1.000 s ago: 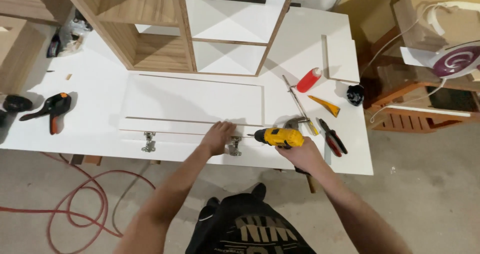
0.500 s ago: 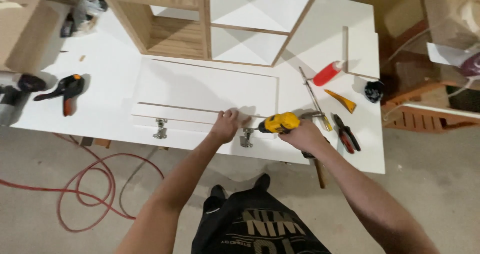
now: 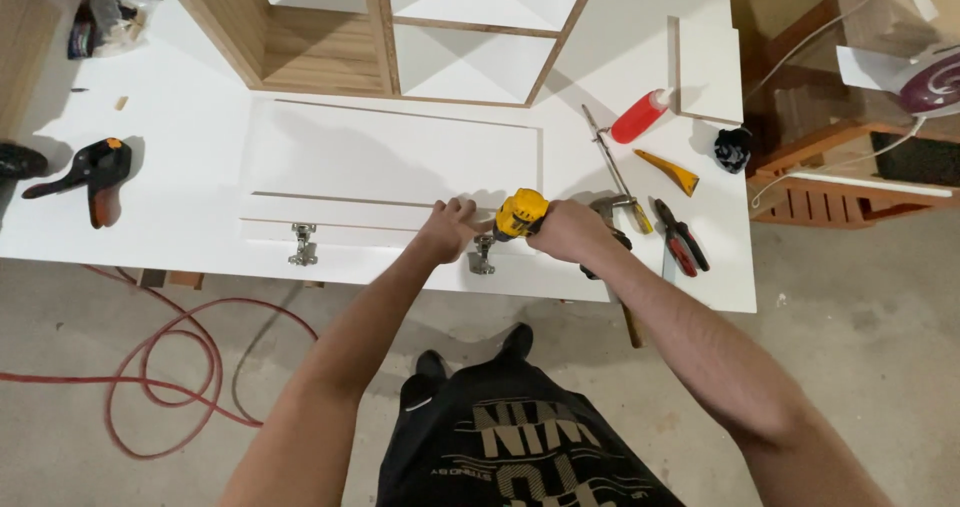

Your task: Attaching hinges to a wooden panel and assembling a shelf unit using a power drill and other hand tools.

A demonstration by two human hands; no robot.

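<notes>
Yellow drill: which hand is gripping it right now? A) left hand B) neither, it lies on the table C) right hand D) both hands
C: the right hand wraps the yellow drill, while the left hand rests on the white door panel by the hinge.

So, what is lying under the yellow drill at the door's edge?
Under the yellow drill, held in the right hand, sits a metal hinge on the white cabinet door. The left hand steadies beside it. The drill covers its bit and any screw.
</notes>
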